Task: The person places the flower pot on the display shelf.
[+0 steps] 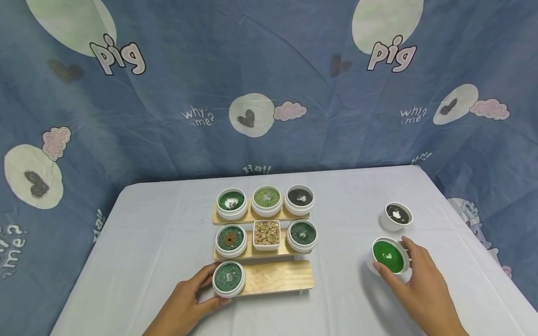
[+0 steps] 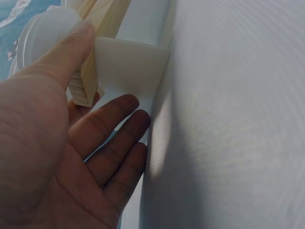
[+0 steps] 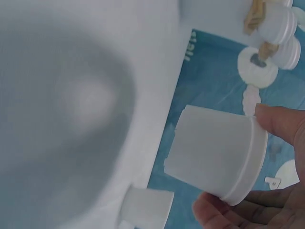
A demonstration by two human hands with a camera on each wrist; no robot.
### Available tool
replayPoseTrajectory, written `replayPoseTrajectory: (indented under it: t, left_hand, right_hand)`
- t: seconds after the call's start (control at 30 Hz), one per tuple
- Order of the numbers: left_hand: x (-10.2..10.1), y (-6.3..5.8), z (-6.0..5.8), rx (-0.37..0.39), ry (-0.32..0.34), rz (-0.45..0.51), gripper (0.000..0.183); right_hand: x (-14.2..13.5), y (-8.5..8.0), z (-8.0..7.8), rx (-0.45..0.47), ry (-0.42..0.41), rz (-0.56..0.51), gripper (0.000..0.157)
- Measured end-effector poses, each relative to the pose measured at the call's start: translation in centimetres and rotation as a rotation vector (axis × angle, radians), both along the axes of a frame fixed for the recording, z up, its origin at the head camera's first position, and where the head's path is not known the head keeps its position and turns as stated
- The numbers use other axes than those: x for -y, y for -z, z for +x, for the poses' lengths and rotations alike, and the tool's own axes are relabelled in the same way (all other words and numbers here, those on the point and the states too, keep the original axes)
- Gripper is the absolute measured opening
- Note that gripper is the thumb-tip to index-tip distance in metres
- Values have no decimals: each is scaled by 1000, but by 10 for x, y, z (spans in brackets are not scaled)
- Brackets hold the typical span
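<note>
On the left end of the front wooden step (image 1: 277, 276), my left hand (image 1: 191, 296) grips a round white cup of speckled dark green filling (image 1: 228, 276), thumb at the near side and a finger at the far side. The other left fingers spread beside the step's pale support (image 2: 131, 64) in the left wrist view. My right hand (image 1: 422, 289) holds a white cup of bright green filling (image 1: 388, 256) by its rim, between thumb and fingers. In the right wrist view this tapered cup (image 3: 214, 150) hangs above the white cloth, its shadow below.
A white cup with dark filling (image 1: 397, 215) stands behind my right hand. Two wooden steps behind the front one carry several round white cups and a square dish of chopped nuts (image 1: 266, 233). A patterned blue curtain (image 1: 168, 140) hangs behind the white-covered table (image 1: 155, 224).
</note>
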State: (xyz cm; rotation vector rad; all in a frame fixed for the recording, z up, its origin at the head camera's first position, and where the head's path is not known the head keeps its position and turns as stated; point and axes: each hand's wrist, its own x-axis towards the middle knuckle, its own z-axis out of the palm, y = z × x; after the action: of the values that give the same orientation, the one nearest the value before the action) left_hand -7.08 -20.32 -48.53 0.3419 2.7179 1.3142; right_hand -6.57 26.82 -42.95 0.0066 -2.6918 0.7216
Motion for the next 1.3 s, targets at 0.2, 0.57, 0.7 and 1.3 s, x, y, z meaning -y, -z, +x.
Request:
replayPoseTrajectory:
  t: [0.2,0.57,0.7,1.3]
  left_hand:
    - [1,0,0,-15,0,-6,67]
    - [0,0,-1,-6,1,7,69]
    - [0,0,0,0,3,9,69]
    - [-1,-1,0,3,-4,-9,68]
  right_hand:
    - [11,1,5,-20,-53,5,83]
    - [34,-6,12,-4,-191,34,87]
    - [38,-7,14,-42,-220,50,87]
    - [58,-6,21,-70,-335,17,88]
